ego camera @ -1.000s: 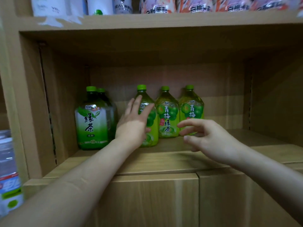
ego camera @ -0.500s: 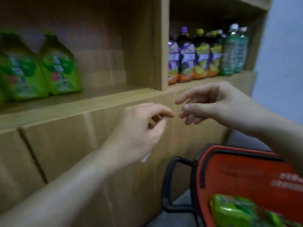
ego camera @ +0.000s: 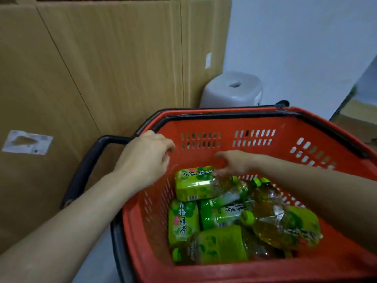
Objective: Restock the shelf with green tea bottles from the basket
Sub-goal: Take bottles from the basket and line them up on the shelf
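Red basket sits low in front of the person, about half a dozen green tea bottles lying on their sides in it, piled loosely, none upright. Nearest bottle lies crosswise along the near wall, green cap pointing left. Behind it a light-green labelled one and a dark-green labelled one lie side by side, and a clear-bodied one rests over them on the right, yellow tea showing. Top bottle lies crosswise at the far end of the pile. Right hand reaches in from the right just above that top bottle, fingers spread wide, nothing held; lower fingertips are at the bottle's shoulder, contact not clear. Left hand is at the basket's far-left corner, fingers curled over the rim; can't tell whether it actually grips the rim or just hovers there. Black handle loops out from the basket's left side. Past it, wooden cabinet doors with a torn pale sticker on the left panel. Grey plastic stool stands behind the basket, beside the cabinet, against a white wall.
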